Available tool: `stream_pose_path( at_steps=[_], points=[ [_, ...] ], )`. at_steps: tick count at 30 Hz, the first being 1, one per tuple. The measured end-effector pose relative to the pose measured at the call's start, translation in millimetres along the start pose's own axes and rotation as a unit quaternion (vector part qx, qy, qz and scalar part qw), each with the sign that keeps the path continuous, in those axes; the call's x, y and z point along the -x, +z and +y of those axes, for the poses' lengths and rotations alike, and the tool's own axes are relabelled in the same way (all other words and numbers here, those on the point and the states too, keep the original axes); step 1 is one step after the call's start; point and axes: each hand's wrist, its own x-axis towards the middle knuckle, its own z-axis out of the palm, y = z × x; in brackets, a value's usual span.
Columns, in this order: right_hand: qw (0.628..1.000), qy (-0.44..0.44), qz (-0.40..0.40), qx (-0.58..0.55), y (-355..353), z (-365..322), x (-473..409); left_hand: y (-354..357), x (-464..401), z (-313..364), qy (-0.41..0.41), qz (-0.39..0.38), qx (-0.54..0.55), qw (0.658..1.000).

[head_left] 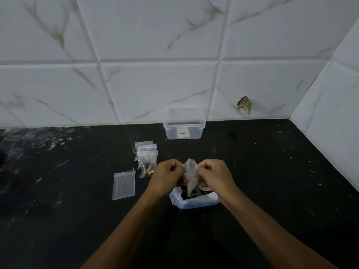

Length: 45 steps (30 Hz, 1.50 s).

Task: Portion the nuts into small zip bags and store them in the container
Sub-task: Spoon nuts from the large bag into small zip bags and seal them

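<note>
Head view. Left hand (165, 176) and right hand (212, 176) both in narrow pinch grip on mouth of small zip bag (191, 176), held upright between them, directly over open nut bag (194, 200) on bench (272, 181).

Judged step: pulling mouth open for filling. Best kept above nut bag, lips parted evenly.

Filled bags (147, 161) left of grip, empty bag (123, 185) further left; container (184, 123) beyond, open.

The nut bag (194, 200) is half hidden behind both wrists; the container (184, 123) label is too small to read.
</note>
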Motion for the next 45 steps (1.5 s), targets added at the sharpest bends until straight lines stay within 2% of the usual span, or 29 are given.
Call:
stream_pose_path(
  at_steps=[2,4,8,12,14,17,19,21,25,28,31,35,38,41,43,45],
  points=[
    [0.994,-0.033,0.047,0.089,-3,0,-1,1,0,0,0.032,0.054,-0.107,0.992],
    [0.994,-0.043,0.03,0.098,-4,-3,-1,5,1,3,0.062,0.069,-0.16,0.983],
    [0.996,0.028,-0.081,-0.003,-1,-12,0,12,-3,9,0.083,0.032,-0.147,0.985],
    [0.993,0.039,-0.104,-0.04,-7,-10,-4,10,-7,5,0.053,-0.008,-0.118,0.992],
    [0.994,0.008,-0.09,0.065,-10,-7,-6,8,-7,4,0.029,-0.013,-0.102,0.994],
    [0.945,-0.064,-0.017,0.319,-11,-5,-6,6,-7,4,0.024,0.017,-0.156,0.987],
    [0.923,-0.077,0.004,0.378,-9,-7,-4,7,-7,4,0.054,0.036,-0.245,0.967],
    [0.914,-0.082,0.003,0.398,-8,-11,-3,8,-4,6,0.078,0.047,-0.286,0.954],
    [0.928,-0.096,-0.013,0.361,-9,-16,0,7,-2,9,0.084,0.038,-0.241,0.966],
    [0.909,-0.086,-0.048,0.406,-5,-23,0,11,0,10,0.053,-0.001,-0.177,0.983],
    [0.879,-0.044,-0.112,0.462,-1,-28,0,14,2,10,0.045,0.027,-0.211,0.976],
    [0.906,-0.057,-0.115,0.404,-9,-22,0,6,3,7,0.06,0.064,-0.27,0.959],
    [0.911,-0.054,-0.111,0.393,-12,-23,-1,2,6,7,0.091,0.024,-0.209,0.973],
    [0.925,-0.082,-0.078,0.362,-15,-24,1,2,9,2,0.133,-0.08,-0.134,0.979],
    [0.937,-0.077,-0.081,0.33,-17,-28,2,6,11,-4,0.146,-0.129,-0.153,0.969],
    [0.945,-0.059,-0.102,0.304,-18,-34,2,11,11,-11,0.154,-0.118,-0.166,0.967]
  ],
)
